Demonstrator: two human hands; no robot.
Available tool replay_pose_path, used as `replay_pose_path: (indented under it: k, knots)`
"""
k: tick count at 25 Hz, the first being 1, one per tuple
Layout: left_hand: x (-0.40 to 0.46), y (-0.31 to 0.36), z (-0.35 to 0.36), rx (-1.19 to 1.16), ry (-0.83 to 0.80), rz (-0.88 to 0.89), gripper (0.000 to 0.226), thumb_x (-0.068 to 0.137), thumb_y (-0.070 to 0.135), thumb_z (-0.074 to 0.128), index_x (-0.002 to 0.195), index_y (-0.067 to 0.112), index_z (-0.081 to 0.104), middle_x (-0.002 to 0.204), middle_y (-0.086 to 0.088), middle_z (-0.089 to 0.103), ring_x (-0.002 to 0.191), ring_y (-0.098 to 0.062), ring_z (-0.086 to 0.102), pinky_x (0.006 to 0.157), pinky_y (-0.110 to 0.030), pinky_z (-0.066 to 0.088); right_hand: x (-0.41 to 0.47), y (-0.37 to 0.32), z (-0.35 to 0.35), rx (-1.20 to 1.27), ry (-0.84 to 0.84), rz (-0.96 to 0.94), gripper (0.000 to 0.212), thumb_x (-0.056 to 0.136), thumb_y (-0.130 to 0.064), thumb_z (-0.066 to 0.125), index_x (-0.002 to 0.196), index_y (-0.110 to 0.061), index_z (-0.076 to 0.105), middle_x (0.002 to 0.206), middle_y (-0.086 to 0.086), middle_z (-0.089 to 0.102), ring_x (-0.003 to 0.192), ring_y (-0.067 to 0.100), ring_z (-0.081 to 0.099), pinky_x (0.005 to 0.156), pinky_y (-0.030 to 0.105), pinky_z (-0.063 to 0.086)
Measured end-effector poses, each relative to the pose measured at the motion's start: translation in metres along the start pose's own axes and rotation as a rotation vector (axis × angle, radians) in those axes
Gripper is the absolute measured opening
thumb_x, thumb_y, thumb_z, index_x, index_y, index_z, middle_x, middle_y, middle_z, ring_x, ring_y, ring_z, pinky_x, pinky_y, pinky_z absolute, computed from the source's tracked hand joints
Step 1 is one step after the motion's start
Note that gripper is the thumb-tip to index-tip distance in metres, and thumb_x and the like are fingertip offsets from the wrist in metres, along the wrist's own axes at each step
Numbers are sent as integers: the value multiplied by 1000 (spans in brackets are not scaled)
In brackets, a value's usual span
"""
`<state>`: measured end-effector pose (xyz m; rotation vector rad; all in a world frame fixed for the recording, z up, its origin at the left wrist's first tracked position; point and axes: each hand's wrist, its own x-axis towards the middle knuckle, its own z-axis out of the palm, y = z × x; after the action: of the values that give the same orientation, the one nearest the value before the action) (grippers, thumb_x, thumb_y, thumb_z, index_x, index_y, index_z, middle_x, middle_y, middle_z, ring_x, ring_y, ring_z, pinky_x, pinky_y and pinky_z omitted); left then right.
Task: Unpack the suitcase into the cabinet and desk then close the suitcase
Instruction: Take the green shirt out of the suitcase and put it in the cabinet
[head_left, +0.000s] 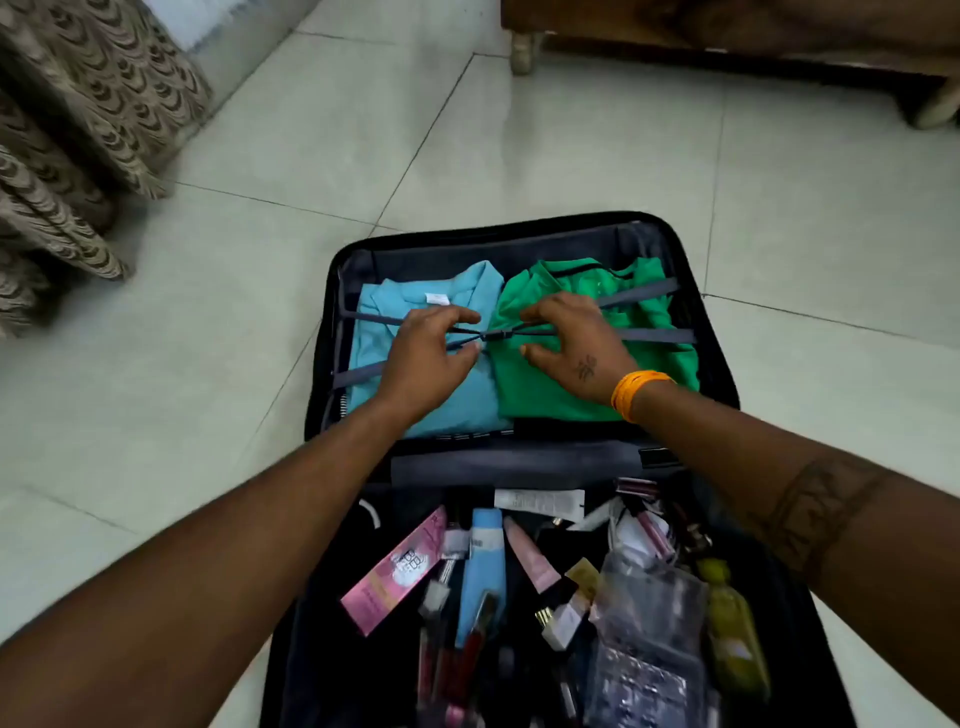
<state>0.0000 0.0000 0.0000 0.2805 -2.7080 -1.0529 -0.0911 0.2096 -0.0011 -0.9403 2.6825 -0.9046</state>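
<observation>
A black suitcase (696, 322) lies open on the tiled floor. Its far half holds a folded light blue shirt (395, 306) on the left and a folded green shirt (556, 384) on the right, under grey elastic straps (660, 335) joined by a black buckle (492, 335). My left hand (426, 353) and my right hand (569, 338) sit on either side of the buckle, fingers curled on the strap ends. The near half is full of cosmetics: a pink box (397, 571), a blue tube (483, 566), a yellow-green bottle (732, 623), several small tubes and packets.
A patterned brown curtain (67, 156) hangs at the left. Wooden furniture on pale legs (524, 49) stands at the top right. Pale floor tiles (519, 145) surround the suitcase.
</observation>
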Motion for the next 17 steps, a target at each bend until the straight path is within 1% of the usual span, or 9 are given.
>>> replay_pose_path:
  k: [1,3,5,7,9,11,13,15,17]
  knots:
    - [8,-7,7,59,-35,58,33,89,20,77,122,17,74,120,-1,73,121,-20,58,103,-29,43,6,6,8,-71,-38,-18,44,89,-34,72,130,-17,66,125,8,64,123,33,52,103,47,45]
    - [18,-14,13,138,-144,85,34,90,19,76,123,17,74,121,-1,74,122,-21,61,106,-33,47,15,9,13,-237,-115,-40,42,91,-37,70,130,-22,65,125,7,64,123,34,50,100,48,45]
    - [22,-15,16,126,-196,50,28,89,18,75,117,19,77,114,2,78,111,-16,70,101,-36,54,18,8,16,-287,-111,-23,33,94,-40,66,124,-27,68,119,4,65,119,34,49,95,46,43]
    - [18,-13,17,119,-208,28,19,89,20,76,108,22,79,106,6,79,101,-13,72,94,-37,57,17,5,14,-283,-73,-11,23,97,-42,63,115,-31,72,112,1,66,115,32,48,90,44,39]
    - [17,-11,16,120,-227,23,12,90,25,75,102,23,78,98,6,77,96,-16,70,90,-40,56,18,0,13,-261,-82,1,19,98,-41,62,111,-33,74,106,-2,67,112,31,47,87,43,37]
    - [21,-11,16,124,-249,54,11,90,30,74,98,23,76,89,8,70,91,-19,66,85,-43,54,22,-2,11,-228,-95,-17,19,97,-37,62,110,-33,75,104,-2,67,109,30,47,86,43,38]
    - [25,-12,18,120,-257,85,8,91,30,73,95,23,74,84,9,65,87,-19,63,82,-44,54,26,-1,12,-192,-98,-49,18,98,-33,61,109,-30,75,105,-2,69,108,31,47,88,44,40]
    - [27,-10,18,91,-273,38,5,94,27,70,91,22,70,83,7,67,85,-21,64,79,-45,55,27,-1,12,-128,-110,-42,18,100,-30,58,106,-23,73,103,0,69,106,32,49,89,45,42]
    - [27,-5,20,108,-275,8,7,94,27,65,88,23,65,81,4,66,82,-23,64,77,-46,56,26,-4,13,-91,-140,-24,19,100,-33,54,102,-21,69,94,1,66,103,34,53,88,45,44]
